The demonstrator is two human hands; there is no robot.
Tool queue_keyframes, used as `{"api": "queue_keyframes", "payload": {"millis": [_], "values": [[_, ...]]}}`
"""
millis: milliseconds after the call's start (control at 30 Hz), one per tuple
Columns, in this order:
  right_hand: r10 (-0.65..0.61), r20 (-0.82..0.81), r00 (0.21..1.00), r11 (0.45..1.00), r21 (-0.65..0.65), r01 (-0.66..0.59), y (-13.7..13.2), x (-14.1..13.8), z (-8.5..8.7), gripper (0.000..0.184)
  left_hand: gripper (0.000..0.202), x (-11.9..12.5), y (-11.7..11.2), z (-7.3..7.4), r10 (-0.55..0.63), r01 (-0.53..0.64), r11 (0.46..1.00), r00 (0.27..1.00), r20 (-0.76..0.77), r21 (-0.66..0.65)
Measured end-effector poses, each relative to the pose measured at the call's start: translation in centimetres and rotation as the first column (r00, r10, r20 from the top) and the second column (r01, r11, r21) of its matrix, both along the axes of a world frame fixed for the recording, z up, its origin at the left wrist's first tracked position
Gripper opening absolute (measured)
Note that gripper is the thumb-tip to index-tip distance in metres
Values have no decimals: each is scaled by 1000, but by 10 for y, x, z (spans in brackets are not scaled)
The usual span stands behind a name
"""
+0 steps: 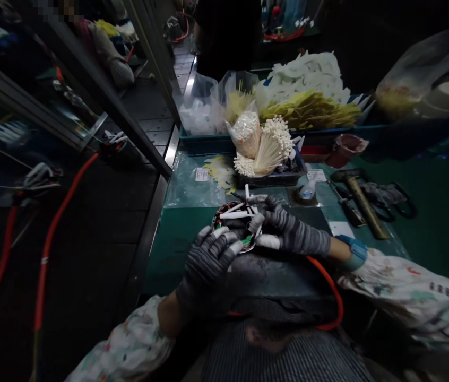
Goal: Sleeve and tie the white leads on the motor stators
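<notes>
A round motor stator (pixel 217 216) with dark and reddish windings, green patches inside and several white sleeves lies on the bench. My left hand (pixel 210 260), in a grey striped glove with white fingertips, rests on its near left rim, fingers stretched out. At the right side my right hand (pixel 288 225), gloved alike, has its fingers bent around the rim and the upright white sleeves (pixel 247 192). One long white sleeve (pixel 234 215) lies across the top. What sits under the right fingertips is partly hidden.
Behind the stator stands a small black tray (pixel 276 179) with bundles of white-tipped sticks (pixel 274 143). A blue tray (pixel 204 142) holds yellow pieces (pixel 312 110) and white pieces (pixel 308 77). A hammer (pixel 363 207) and scissors (pixel 402 201) lie right. An orange cable (pixel 336 297) loops nearby.
</notes>
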State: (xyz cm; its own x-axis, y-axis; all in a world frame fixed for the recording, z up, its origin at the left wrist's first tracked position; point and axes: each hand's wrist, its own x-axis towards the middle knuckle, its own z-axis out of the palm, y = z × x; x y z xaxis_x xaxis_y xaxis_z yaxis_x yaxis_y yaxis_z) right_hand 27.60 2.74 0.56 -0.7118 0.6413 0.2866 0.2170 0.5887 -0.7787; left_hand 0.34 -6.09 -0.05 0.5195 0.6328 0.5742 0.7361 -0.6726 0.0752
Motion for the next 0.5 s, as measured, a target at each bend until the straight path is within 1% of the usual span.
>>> {"api": "queue_keyframes", "payload": {"millis": [67, 133, 167, 200, 233, 267, 333, 367, 400, 433, 467, 500], "values": [[-28, -5, 1000, 1000, 14, 28, -4, -6, 0, 12, 27, 4, -3, -11, 85, -81, 995, 994, 66, -59], [-23, -27, 999, 999, 46, 24, -7, -15, 4, 8, 37, 11, -4, -22, 155, -146, 985, 983, 100, -92], [-9, -41, 999, 998, 61, 12, -8, -20, 7, 8, 42, 14, -3, -27, 171, -159, 982, 978, 122, -100], [-4, -48, 999, 998, 56, 7, -10, -26, 10, 13, 44, 18, -1, -31, 171, -157, 982, 974, 150, -102], [-21, -47, 999, 1000, 22, 22, -12, -31, 13, 20, 42, 22, 2, -34, 160, -144, 985, 970, 182, -99], [-65, -31, 997, 997, -45, 64, -14, -36, 15, 29, 38, 25, 5, -36, 148, -130, 987, 965, 218, -95], [-185, 24, 982, 964, -190, 186, -18, -40, 18, 45, 25, 31, 10, -36, 154, -134, 987, 946, 287, -88], [-219, 44, 975, 950, -218, 223, -20, -38, 18, 50, 19, 33, 12, -35, 162, -141, 986, 936, 312, -89], [-208, 49, 977, 957, -195, 213, -21, -34, 18, 51, 16, 35, 13, -34, 167, -144, 985, 928, 332, -92], [-151, 47, 987, 979, -134, 156, -22, -28, 17, 49, 15, 37, 13, -33, 170, -144, 984, 923, 346, -101], [-83, 39, 996, 995, -51, 85, -20, -20, 17, 43, 15, 38, 14, -33, 171, -142, 984, 918, 358, -106], [-39, 28, 999, 999, 38, 38, -17, -11, 16, 35, 14, 39, 14, -33, 168, -137, 985, 916, 365, -109]]}}
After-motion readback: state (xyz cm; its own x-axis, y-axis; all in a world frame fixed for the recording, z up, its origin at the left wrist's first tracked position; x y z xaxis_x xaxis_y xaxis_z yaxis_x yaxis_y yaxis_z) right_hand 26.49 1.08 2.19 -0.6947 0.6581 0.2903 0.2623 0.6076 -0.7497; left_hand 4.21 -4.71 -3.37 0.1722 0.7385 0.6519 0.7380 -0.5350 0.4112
